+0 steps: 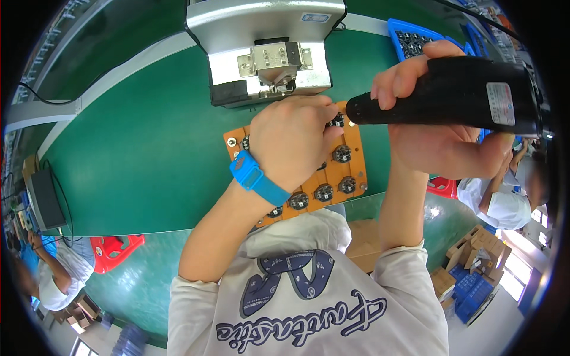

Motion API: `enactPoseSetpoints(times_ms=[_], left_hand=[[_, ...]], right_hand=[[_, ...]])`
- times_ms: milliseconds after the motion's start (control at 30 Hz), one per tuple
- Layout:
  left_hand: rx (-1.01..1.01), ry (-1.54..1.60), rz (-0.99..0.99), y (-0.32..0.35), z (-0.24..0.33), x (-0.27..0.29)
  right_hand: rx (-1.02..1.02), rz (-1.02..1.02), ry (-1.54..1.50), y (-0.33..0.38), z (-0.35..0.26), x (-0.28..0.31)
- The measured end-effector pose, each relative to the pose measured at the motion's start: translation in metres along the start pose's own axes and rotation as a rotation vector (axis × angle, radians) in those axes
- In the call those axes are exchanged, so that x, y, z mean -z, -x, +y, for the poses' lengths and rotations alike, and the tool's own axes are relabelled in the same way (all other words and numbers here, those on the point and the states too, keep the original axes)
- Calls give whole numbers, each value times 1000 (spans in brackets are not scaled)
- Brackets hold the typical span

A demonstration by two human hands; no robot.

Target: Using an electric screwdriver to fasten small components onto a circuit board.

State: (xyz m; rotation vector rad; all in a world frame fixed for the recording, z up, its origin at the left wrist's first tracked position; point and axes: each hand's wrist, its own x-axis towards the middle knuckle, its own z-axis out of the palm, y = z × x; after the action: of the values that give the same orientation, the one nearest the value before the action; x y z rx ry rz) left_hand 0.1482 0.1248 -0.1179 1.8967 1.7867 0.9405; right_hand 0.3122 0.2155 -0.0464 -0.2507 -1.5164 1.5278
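My left hand (294,133), wearing a blue wristband (258,178), reaches over an orange board (355,145). Its thumb and fingers close around a small black round component (336,120) near the board's far edge. More such components sit in rows on the board, among them one at the right (342,153) and one at the near corner (347,184). My right hand (439,148) is raised to the right of the board. Its fingers wrap round a black handheld tool (445,89) with a tapered end pointing left and a white label; its kind is unclear.
A silver machine (267,29) stands just beyond the board on the green table (136,154). Blue trays of small parts (412,44) lie at the far right. Co-workers sit on both sides, near red stools (116,252). Cardboard boxes (478,255) stand on the floor.
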Motion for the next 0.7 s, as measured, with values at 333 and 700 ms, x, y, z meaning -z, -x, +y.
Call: enactPoseSetpoints(times_ms=[333,700], left_hand=[[53,-9,-14,-3,7,-4],[-53,66,133,9,5,3]], right_hand=[[141,-1,-109,1,-8,14],[202,129,-115,21,-24,21]])
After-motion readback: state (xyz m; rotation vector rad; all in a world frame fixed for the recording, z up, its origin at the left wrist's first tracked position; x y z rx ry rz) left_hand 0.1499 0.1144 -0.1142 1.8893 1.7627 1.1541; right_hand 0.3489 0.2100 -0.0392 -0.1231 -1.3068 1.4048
